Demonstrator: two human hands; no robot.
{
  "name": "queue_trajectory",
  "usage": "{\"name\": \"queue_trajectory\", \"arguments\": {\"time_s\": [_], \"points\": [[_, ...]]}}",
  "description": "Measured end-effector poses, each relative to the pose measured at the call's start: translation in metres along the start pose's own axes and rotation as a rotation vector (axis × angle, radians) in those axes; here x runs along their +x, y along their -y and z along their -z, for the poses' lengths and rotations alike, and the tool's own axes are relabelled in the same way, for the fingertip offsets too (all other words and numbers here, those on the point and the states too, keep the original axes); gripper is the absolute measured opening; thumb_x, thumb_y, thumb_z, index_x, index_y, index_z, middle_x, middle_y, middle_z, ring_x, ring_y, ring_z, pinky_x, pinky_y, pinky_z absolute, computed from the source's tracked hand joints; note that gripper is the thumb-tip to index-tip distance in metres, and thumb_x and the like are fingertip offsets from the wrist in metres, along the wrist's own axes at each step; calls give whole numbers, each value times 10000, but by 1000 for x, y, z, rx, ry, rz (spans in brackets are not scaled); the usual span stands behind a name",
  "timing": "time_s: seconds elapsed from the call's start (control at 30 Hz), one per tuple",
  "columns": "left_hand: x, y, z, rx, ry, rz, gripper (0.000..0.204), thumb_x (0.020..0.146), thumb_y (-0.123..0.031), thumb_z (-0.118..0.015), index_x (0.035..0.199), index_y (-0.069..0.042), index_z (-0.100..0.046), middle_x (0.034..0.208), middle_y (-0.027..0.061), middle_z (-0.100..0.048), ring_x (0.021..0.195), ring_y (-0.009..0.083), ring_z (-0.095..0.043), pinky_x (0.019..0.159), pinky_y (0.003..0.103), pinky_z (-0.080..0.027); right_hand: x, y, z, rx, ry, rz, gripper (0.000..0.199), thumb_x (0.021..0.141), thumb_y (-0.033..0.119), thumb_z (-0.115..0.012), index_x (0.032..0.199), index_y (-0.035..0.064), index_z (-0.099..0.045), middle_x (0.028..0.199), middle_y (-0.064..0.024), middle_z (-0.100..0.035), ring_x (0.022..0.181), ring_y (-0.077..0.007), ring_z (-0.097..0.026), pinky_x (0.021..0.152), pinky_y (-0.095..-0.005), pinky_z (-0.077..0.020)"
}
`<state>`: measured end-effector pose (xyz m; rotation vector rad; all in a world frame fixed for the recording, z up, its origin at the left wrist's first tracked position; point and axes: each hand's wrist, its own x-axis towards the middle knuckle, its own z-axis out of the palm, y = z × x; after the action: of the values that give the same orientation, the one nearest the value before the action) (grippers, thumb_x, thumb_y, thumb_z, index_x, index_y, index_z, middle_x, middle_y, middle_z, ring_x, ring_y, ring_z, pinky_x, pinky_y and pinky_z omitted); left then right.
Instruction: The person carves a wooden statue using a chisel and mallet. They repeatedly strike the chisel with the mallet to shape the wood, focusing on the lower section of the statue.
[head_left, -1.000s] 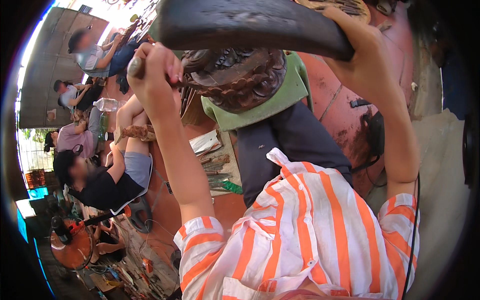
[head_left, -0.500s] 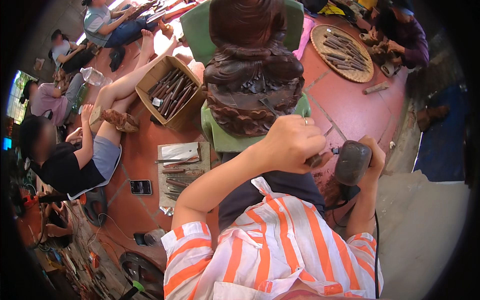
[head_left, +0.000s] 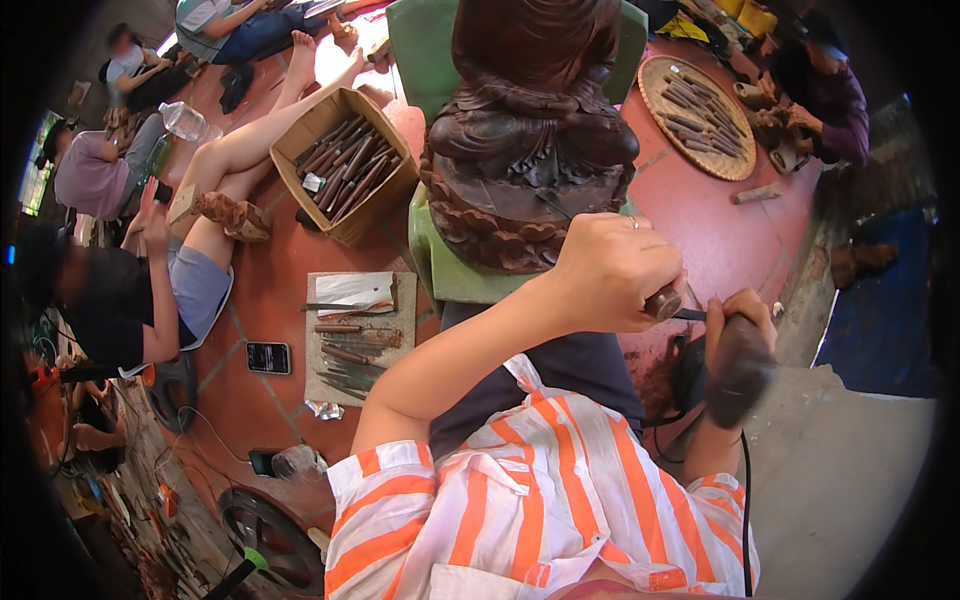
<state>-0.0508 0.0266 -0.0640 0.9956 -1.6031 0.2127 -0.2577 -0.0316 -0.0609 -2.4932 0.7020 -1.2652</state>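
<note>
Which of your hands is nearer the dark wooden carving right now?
Left. The left hand, gripping a chisel, sits against the carving at its lower right edge. The right hand holds a mallet lower down, clear of the carving.

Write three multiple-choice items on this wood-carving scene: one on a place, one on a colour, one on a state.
1. Where is the cardboard box of chisels?
A. left of the dark carved statue
B. right of it
C. on top of it

2. What colour is the cushion under the statue?
A. blue
B. green
C. white

3. What is the left hand doing?
A. lying open
B. gripping a chisel
C. holding a phone

Key: A, the box sits at the statue's left; B, the cushion shows green; B, the fingers close round the handle.
</note>
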Motion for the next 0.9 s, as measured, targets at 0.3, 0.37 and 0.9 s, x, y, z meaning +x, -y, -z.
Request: {"name": "queue_trajectory", "arguments": {"time_s": [0.3, 0.37, 0.9], "points": [[-5, 0, 3, -28, 33, 16, 175, 546, -103, -660, 574, -118, -488, 541, 32, -479, 489, 224, -509, 449, 325, -397, -1, -9, -11, -124, -8, 94, 245, 680, -115, -688, 763, 28, -506, 596, -90, -514, 487, -195, -490, 476, -292, -387], [-8, -1, 2, 20, 68, 5, 171, 527, -104, -655, 571, -126, -491, 543, 23, -483, 491, 217, -513, 450, 321, -395, -10, -15, -20, -1, -119, 64, 252, 679, -123, -685, 766, 26, -502, 592, -92, -511, 483, -197, -486, 474, -293, -384], [-9, -27, 8, -7, 113, -126, 217, 531, -123, -679, 591, -128, -471, 560, -5, -468, 504, 182, -498, 445, 307, -357, -15, -7, -23, 44, -183, 26, 242, 690, -113, -693, 783, 31, -522, 615, -67, -501, 518, -158, -483, 492, -263, -381]]}}
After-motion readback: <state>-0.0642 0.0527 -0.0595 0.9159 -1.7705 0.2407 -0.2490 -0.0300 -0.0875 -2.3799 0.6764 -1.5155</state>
